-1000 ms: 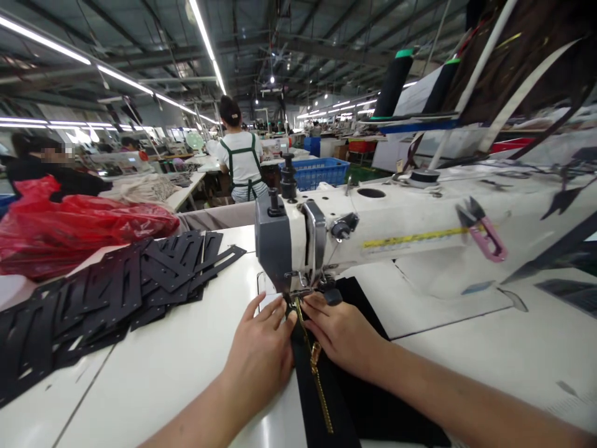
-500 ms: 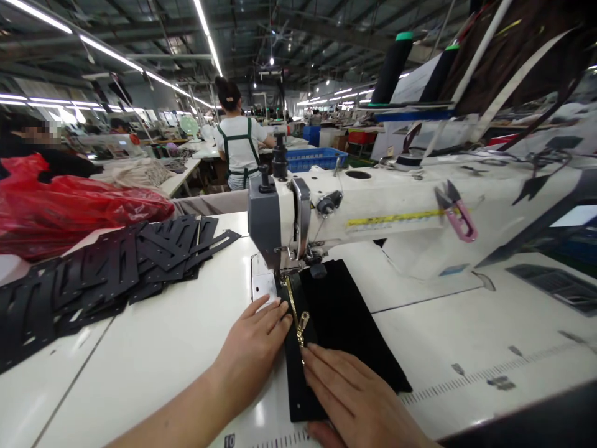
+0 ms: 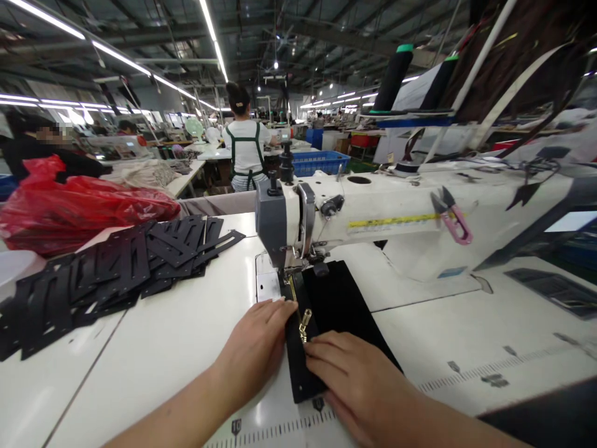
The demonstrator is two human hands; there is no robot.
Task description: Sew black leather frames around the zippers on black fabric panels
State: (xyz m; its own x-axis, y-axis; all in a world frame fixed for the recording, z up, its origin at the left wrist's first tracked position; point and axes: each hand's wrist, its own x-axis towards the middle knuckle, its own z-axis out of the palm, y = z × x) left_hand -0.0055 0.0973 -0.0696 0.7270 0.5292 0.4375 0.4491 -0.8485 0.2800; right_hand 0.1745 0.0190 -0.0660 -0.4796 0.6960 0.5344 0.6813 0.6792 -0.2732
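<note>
- The black flat strip with a gold metal zipper (image 3: pixel 297 370) lies on the white counter (image 3: pixel 186 367) between the two hands, running from the needle area of the white-and-grey sewing machine (image 3: pixel 396 199) back toward the person.
- The person's bare left hand (image 3: pixel 259 333) lies palm down at the strip's left edge; its fingertips reach over the strip, just left of the gold zipper pull (image 3: pixel 305 318).
- The left hand's grip is narrow, fingers close together; the thumb is hidden, so whether it pinches the strip cannot be told.
- The person's bare right hand (image 3: pixel 359 376) lies on the strip's right side, its fingertips at the zipper just below the pull, nearer the person than the left fingertips are.
- The right hand's grip is narrow too, fingers side by side; whether they pinch or only press cannot be told.
- The pull lies above the right fingertips, tilted up and to the right, while the zipper's gold teeth show beyond it toward the needle.
- The strip's near end shows between the hands, close to the ruler marks printed on the counter.
- A black rectangular panel (image 3: pixel 340 298) lies right of the strip, partly covered by the right hand.
- Well left of the hands, slotted black flat pieces (image 3: pixel 140 261) overlap in a pile, before a red plastic bag (image 3: pixel 97 205).
</note>
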